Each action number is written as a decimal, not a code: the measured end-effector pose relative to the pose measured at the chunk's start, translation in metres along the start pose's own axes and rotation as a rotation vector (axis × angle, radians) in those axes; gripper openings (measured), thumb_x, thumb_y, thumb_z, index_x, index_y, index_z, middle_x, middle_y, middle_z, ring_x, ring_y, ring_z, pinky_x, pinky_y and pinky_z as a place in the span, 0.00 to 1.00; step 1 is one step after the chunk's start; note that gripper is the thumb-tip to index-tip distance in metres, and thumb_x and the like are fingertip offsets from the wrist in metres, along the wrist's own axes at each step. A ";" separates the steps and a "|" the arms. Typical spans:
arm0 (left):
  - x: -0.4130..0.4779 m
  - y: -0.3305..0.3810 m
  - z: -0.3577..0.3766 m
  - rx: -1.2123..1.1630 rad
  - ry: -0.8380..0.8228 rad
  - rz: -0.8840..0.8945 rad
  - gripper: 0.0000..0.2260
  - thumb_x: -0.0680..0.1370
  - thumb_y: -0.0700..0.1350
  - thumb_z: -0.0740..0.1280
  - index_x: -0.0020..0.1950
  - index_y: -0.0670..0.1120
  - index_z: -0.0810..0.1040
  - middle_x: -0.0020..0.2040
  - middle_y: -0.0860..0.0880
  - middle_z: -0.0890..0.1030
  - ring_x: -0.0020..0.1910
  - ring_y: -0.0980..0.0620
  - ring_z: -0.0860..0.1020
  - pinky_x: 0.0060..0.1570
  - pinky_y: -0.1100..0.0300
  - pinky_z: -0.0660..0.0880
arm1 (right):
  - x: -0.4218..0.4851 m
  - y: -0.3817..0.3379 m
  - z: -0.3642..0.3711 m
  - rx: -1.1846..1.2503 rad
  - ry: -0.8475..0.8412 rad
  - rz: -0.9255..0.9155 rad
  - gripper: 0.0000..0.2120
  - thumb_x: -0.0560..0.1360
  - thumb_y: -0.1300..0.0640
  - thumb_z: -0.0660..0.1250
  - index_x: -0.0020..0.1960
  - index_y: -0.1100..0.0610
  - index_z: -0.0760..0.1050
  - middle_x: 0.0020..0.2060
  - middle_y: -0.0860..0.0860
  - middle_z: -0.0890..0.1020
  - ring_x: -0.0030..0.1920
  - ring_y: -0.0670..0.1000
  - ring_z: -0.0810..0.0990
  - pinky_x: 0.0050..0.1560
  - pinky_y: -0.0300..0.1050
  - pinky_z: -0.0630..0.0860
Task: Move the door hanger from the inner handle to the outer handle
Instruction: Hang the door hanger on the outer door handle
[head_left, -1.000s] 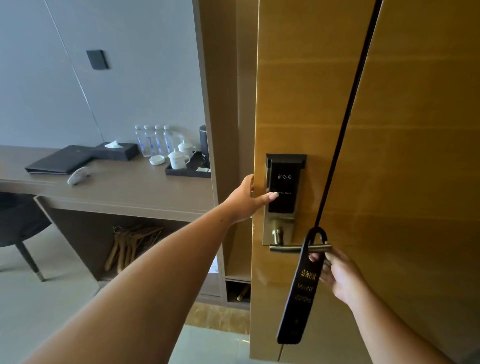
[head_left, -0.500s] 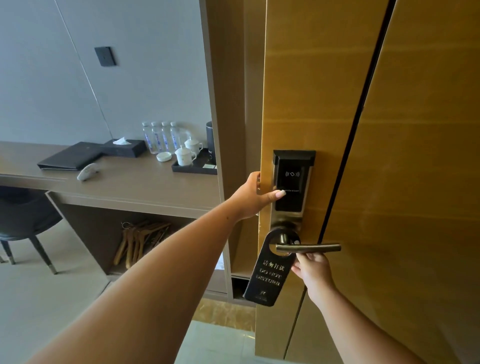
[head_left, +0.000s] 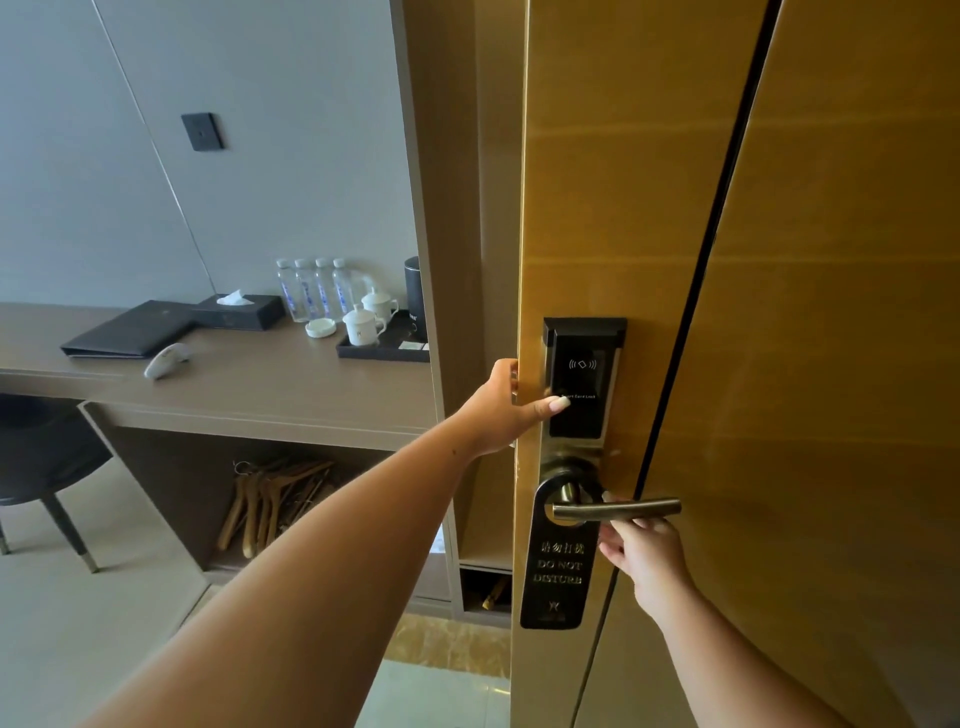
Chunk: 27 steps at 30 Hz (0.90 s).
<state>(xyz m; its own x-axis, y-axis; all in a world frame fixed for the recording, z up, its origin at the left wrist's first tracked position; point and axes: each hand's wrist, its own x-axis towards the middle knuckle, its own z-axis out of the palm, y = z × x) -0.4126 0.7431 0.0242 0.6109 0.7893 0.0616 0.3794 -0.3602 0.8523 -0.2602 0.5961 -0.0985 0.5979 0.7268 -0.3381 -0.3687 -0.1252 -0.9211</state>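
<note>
A black DO NOT DISTURB door hanger hangs straight down from the brass lever handle on the outer face of the open wooden door, below the black card lock. My left hand grips the door's edge, its thumb lying on the outer face beside the lock. Just under the lever, my right hand has its fingertips pinched on the hanger's right edge near the loop. The inner handle is hidden behind the door.
Left of the door is a wooden desk with a black folder, a tissue box, water bottles and a tray of cups. Wooden clothes hangers lie under it. A dark chair stands at far left.
The hanger slid from the lever's tip to its base by the lock plate, then swung from tilted to vertical. My right hand followed it leftward. My left hand stayed on the door edge.
</note>
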 end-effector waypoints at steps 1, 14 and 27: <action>-0.001 0.000 0.001 0.000 -0.001 0.003 0.42 0.64 0.68 0.68 0.69 0.49 0.57 0.59 0.48 0.74 0.55 0.48 0.76 0.47 0.56 0.77 | -0.001 0.000 -0.005 0.031 0.005 0.016 0.02 0.71 0.60 0.71 0.43 0.57 0.78 0.42 0.54 0.83 0.43 0.52 0.82 0.45 0.48 0.79; -0.017 0.002 -0.002 0.125 0.043 0.046 0.47 0.53 0.79 0.65 0.62 0.51 0.63 0.47 0.53 0.79 0.42 0.54 0.80 0.38 0.57 0.80 | -0.041 -0.046 -0.036 0.196 0.280 -0.123 0.08 0.72 0.45 0.67 0.45 0.49 0.80 0.46 0.50 0.81 0.48 0.51 0.79 0.53 0.50 0.75; -0.071 -0.019 -0.025 0.141 -0.479 0.252 0.20 0.65 0.48 0.78 0.53 0.54 0.74 0.48 0.53 0.78 0.46 0.56 0.78 0.48 0.58 0.77 | -0.106 -0.019 -0.012 -0.096 0.644 -0.212 0.11 0.76 0.61 0.64 0.57 0.59 0.77 0.51 0.58 0.81 0.48 0.57 0.78 0.47 0.51 0.75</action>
<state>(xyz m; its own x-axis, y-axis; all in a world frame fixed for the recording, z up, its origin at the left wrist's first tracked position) -0.4806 0.7064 0.0171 0.9298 0.3678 -0.0171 0.2502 -0.5970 0.7622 -0.3083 0.5139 -0.0479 0.9653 0.1994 -0.1684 -0.1496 -0.1057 -0.9831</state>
